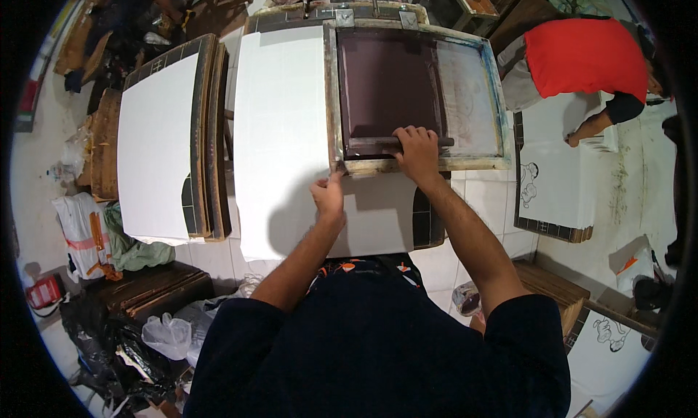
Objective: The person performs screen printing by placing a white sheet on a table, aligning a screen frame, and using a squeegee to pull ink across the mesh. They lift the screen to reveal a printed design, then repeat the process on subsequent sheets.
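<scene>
In front of me a wooden-framed printing screen (471, 162) lies over white fabric (280, 127) spread on a board. Dark mesh (389, 76) fills much of the frame, with a paler strip along its right side. My right hand (418, 153) is closed over a squeegee (371, 143), which lies crosswise inside the frame at its near end. At the frame's near left corner my left hand (329, 196) is closed, its fingertips against the wood; exactly what it pinches is hard to see. Metal hinge clamps (344, 17) sit at the frame's far edge.
Another board with white fabric (156, 142) stands to the left. At the right, a person in a red top (585, 58) bends over a board with white printed fabric (556, 178). Plastic bags (171, 334) lie at lower left, and a round container (467, 299) stands beside my right arm.
</scene>
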A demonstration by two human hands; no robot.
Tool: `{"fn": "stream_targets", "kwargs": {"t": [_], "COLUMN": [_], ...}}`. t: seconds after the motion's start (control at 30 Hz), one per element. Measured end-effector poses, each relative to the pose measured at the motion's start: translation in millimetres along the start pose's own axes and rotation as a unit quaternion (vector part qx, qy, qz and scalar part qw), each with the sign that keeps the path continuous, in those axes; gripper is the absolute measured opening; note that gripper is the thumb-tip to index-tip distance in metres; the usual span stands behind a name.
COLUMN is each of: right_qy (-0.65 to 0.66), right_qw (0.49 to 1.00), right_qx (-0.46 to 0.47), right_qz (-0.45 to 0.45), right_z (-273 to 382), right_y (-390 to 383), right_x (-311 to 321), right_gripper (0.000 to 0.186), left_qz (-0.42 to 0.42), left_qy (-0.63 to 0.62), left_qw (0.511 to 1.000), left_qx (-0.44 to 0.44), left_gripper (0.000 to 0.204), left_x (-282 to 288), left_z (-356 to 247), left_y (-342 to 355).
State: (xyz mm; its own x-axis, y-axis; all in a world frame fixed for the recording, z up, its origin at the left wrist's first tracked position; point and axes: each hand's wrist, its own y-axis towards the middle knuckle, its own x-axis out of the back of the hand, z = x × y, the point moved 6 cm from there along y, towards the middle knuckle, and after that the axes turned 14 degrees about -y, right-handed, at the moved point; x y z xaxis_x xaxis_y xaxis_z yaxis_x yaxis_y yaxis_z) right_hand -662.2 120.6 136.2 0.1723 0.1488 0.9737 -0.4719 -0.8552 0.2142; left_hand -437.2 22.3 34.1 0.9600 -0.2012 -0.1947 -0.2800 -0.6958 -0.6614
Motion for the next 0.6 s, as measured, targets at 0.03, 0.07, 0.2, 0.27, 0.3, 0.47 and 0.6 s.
{"fn": "stream_targets", "kwargs": {"t": [0.03, 0.07, 0.2, 0.27, 0.3, 0.47, 0.6], "right_qy": [-0.013, -0.004, 0.026, 0.037, 0.040, 0.042, 0.033], "right_qw": [0.998, 0.998, 0.992, 0.991, 0.990, 0.997, 0.997], "right_qx": [0.000, 0.009, 0.022, 0.031, 0.041, 0.045, 0.052], "right_qz": [0.059, 0.059, 0.119, 0.128, 0.126, 0.050, -0.039], "right_z": [-2.6, -5.4, -12.6, -10.4, -8.5, -18.6, -52.1], "right_y": [5.6, 12.3, 24.8, 20.2, 16.8, 39.4, 149.8], "right_x": [-10.2, -11.1, -9.9, -5.7, -3.8, -11.5, -42.9], "right_gripper": [0.038, 0.039, 0.043, 0.043, 0.042, 0.037, 0.037], "left_qz": [-0.014, 0.016, 0.143, 0.148, 0.155, 0.146, 0.136], "left_qy": [0.188, 0.307, 0.486, 0.481, 0.478, 0.482, 0.489], "left_qw": [0.979, 0.927, 0.733, 0.735, 0.736, 0.740, 0.742], "left_qx": [-0.081, -0.214, -0.454, -0.455, -0.453, -0.446, -0.439], "left_gripper": [0.083, 0.095, 0.124, 0.124, 0.125, 0.125, 0.126], "left_x": [7.2, 1.7, -17.4, -16.6, -17.1, -17.9, -20.0], "left_z": [-1.7, -11.8, -20.8, -23.7, -23.8, -19.4, -19.3], "left_y": [3.9, 6.3, -2.2, 1.2, 2.0, 1.7, 2.8]}}
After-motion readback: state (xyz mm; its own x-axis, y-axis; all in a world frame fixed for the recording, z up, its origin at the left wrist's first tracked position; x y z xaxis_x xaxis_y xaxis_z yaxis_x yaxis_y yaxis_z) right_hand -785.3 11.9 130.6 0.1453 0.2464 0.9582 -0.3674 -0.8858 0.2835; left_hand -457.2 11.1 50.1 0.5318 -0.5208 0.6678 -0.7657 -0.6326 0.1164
